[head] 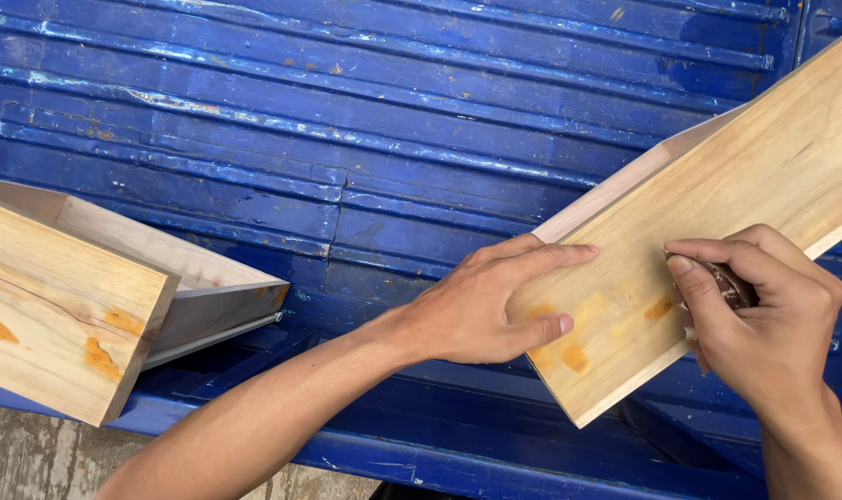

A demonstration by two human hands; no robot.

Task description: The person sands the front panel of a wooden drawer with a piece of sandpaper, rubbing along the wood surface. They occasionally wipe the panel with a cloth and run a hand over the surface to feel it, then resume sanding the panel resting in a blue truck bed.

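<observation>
Wooden box (pixel 717 231) steadied by flat left hand (pixel 495 306); right hand (pixel 763 315) fingers pinch sandpaper (pixel 731 285)

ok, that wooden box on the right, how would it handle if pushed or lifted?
The wooden box is probably stiff: thick flat boards. It may tip, since it sits tilted on the ribbed blue metal with the left hand bracing it. Its smooth face could be slippery.

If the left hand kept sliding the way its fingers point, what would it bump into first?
Likely the right hand, which presses a small dark pad onto the same wooden board. The left hand lies flat on that board, fingers pointing right toward it.
</observation>
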